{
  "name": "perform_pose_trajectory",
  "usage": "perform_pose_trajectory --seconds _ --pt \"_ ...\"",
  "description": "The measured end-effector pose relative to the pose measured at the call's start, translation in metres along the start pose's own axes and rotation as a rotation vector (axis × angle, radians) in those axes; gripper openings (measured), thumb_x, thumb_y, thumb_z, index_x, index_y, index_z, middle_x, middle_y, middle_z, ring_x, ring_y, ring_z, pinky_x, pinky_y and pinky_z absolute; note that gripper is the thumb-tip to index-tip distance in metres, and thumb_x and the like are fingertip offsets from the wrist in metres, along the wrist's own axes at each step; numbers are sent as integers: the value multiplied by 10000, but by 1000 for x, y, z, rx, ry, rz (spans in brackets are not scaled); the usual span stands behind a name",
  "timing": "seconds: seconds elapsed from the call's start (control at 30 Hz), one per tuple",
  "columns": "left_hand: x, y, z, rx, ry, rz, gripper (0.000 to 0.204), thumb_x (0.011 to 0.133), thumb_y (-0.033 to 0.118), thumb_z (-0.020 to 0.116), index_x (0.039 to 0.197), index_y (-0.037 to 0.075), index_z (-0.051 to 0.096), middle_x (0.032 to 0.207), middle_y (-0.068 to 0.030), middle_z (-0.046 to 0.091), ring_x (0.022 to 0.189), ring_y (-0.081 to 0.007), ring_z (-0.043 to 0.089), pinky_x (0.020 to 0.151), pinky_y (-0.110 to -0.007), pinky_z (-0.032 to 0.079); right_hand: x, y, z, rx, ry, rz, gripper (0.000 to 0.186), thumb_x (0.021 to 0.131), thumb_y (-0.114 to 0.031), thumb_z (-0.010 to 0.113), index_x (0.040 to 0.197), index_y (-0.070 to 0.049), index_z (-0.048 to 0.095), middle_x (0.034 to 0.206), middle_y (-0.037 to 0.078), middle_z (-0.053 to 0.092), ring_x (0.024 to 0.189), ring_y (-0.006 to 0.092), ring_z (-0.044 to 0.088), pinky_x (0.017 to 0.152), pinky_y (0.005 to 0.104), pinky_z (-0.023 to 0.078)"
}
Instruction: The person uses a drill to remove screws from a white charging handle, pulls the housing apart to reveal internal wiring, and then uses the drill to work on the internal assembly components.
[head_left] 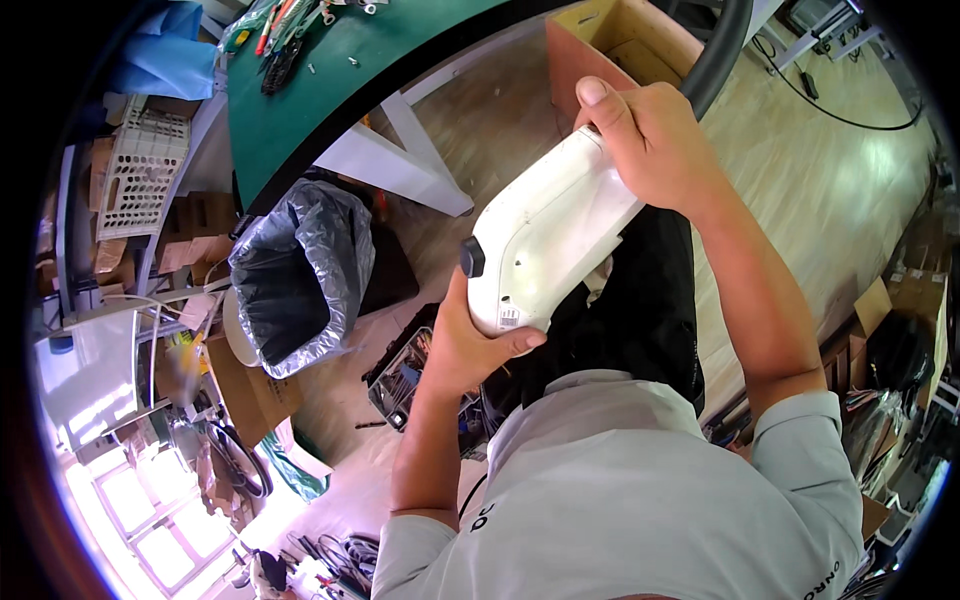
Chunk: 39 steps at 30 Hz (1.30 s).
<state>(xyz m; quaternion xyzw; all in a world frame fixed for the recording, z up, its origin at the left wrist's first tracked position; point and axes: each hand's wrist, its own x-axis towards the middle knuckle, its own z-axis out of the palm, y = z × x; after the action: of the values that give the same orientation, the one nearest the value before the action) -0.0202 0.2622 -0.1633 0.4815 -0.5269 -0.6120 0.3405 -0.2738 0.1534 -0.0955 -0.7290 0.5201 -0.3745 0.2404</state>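
Both of my hands hold an elongated white housing (pixel 540 240) with a bent outline, a black cap at its left edge, small dark holes and a small label near its lower end. My left hand (pixel 470 335) is closed around the lower end, its thumb across the underside edge. My right hand (pixel 650 140) grips the upper end with fingers curled and thumb raised near the corner. The housing is tilted diagonally over my dark trousers (pixel 655 300); its far side and some fingers are hidden.
A green-topped bench (pixel 340 60) holds tools and small hardware. Below are a lined bin (pixel 285 300), an open wooden box (pixel 575 40) and a toolbox (pixel 405 370). Cardboard, a white crate (pixel 140 175) and shelving crowd the left; clutter lines the right; cables lie on the floor.
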Motion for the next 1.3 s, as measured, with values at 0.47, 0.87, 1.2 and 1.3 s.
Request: perform_pose_trajectory --seconds 0.47,0.87,1.2,1.3 --pt "15 -17 4 -46 12 -124 878 636 249 900 1325 -6 420 1170 -80 606 1041 -164 571 922 -327 460 -82 56 35 1149 421 520 448 997 -354 501 1256 10 479 1194 117 593 1056 210 604 901 364 488" --pt "35 -3 -12 520 72 -255 692 616 148 886 1215 8 571 1097 -105 669 1001 -210 623 897 -346 475 -48 59 98 1764 87 446 557 993 -490 395 1203 13 511 1242 190 577 1130 282 579 973 424 455" --pt "101 -27 -55 1053 91 56 693 675 152 831 1274 17 511 1334 -136 553 1246 -321 515 1028 -405 423 -12 84 140 1725 213 262 486 917 -357 598 1141 68 532 1173 237 588 1167 278 554 1019 405 423" --pt "112 -39 -67 1108 47 -28 638 705 143 807 1261 12 524 1320 -137 558 1223 -323 531 1021 -399 431 -3 101 152 1620 224 226 496 898 -360 627 1146 59 536 1183 223 589 1179 271 547 1013 390 422"
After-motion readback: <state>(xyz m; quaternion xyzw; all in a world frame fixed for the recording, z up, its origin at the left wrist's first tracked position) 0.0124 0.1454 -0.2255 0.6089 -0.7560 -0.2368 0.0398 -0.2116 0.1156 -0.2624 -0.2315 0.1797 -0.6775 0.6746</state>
